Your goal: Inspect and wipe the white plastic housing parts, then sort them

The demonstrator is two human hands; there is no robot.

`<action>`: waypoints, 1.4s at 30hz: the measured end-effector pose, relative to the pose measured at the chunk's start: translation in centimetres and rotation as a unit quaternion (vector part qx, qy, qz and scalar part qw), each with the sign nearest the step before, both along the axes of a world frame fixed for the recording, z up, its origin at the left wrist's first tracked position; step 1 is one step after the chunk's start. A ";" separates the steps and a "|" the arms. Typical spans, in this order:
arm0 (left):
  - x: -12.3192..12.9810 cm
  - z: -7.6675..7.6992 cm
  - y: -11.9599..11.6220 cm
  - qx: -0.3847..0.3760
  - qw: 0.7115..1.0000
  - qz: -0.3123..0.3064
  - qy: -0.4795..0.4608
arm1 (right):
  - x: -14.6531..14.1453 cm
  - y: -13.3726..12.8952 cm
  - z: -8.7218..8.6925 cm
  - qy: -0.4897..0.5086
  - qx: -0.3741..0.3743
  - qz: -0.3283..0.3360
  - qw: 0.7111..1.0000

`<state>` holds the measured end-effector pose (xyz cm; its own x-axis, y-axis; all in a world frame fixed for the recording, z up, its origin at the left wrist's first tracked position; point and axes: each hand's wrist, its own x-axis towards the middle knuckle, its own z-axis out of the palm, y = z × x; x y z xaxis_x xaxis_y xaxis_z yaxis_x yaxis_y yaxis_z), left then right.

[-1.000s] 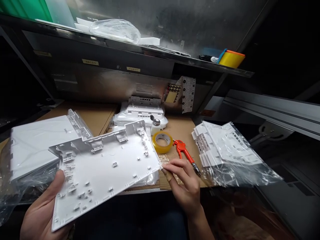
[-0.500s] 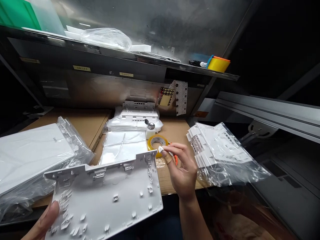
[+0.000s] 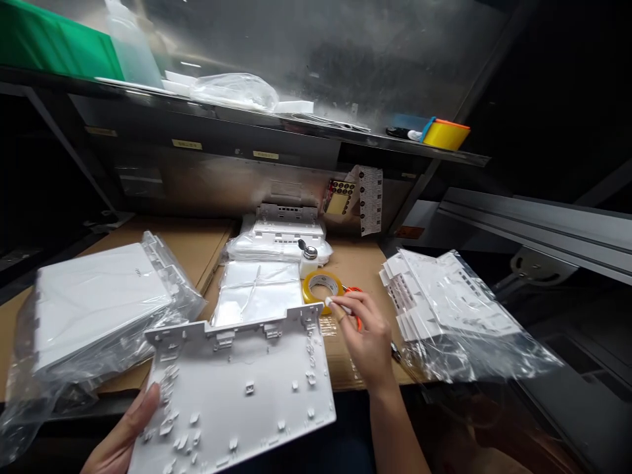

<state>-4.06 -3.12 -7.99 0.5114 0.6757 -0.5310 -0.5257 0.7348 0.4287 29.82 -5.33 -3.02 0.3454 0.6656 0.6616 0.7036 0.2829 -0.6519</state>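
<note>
My left hand (image 3: 126, 428) grips a white plastic housing panel (image 3: 271, 401) by its left edge, thumb on the inner face. The panel is tilted, its ribbed inside with clips and posts turned toward me. Close to the panel's upper right corner, my right hand (image 3: 368, 336) pinches a small white piece (image 3: 328, 301) between thumb and fingertips; its exact kind is unclear. A yellow band wraps one of the right fingers. Just behind that hand lie a roll of yellow tape (image 3: 309, 289) and an orange-handled tool (image 3: 359, 322), partly hidden.
Bagged white panels lie at left (image 3: 99, 296) and right (image 3: 444, 296). A stack of clear bags (image 3: 257, 289) and a small white pump bottle (image 3: 309, 266) stand mid-table, with more white housings (image 3: 289, 227) behind. A metal shelf (image 3: 316, 128) crosses above the cardboard-covered table.
The view has swung left, so the scene sits further right. The panel has shifted slightly right and turned a little. Both hands keep their hold.
</note>
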 end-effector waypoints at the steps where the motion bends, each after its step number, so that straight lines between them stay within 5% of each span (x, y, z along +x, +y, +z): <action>1: 0.3 0.4 -0.1 -0.001 1.000 0.014 0.025 | 0.2 0.0 -0.1 0.002 -0.003 -0.012 1.000; 6: 4.3 3.7 -1.0 0.128 0.980 0.137 0.060 | -1.5 0.2 1.0 -0.003 0.079 -0.009 0.997; 12: 9.7 6.6 -2.0 0.128 0.984 0.121 0.011 | -7.9 0.7 4.6 -0.018 0.144 0.098 0.985; 25: 12.1 7.1 -2.3 0.186 0.972 0.141 0.012 | -9.3 2.1 5.4 -0.039 0.159 0.106 0.981; 29: 11.2 7.2 -2.1 0.156 0.979 0.134 0.002 | -6.9 3.6 3.8 -0.057 0.138 0.086 0.985; 31: 9.7 6.9 -1.6 0.140 0.982 0.130 0.008 | -4.0 5.3 1.9 -0.045 0.063 0.019 0.997; 33: 7.3 6.2 -1.0 0.134 0.981 0.139 0.033 | -0.6 7.1 -0.4 -0.042 -0.091 -0.074 0.992; 36: 3.2 4.0 -0.3 0.112 0.985 0.133 0.008 | 3.3 9.3 -3.3 -0.052 -0.203 -0.076 0.975; 38: 0.6 1.9 -0.6 0.106 0.985 0.130 -0.030 | 5.0 9.7 -4.6 -0.055 -0.239 -0.055 0.968; 42: -4.0 -3.4 -2.9 0.110 0.967 0.227 0.032 | 9.9 7.3 -7.9 -0.080 -0.248 -0.077 0.962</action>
<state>-8.06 -6.01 -11.37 0.1062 0.9229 -0.3701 -0.7396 0.3221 0.5910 39.70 1.98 -10.92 0.3853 0.8620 0.3294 0.8151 -0.1506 -0.5595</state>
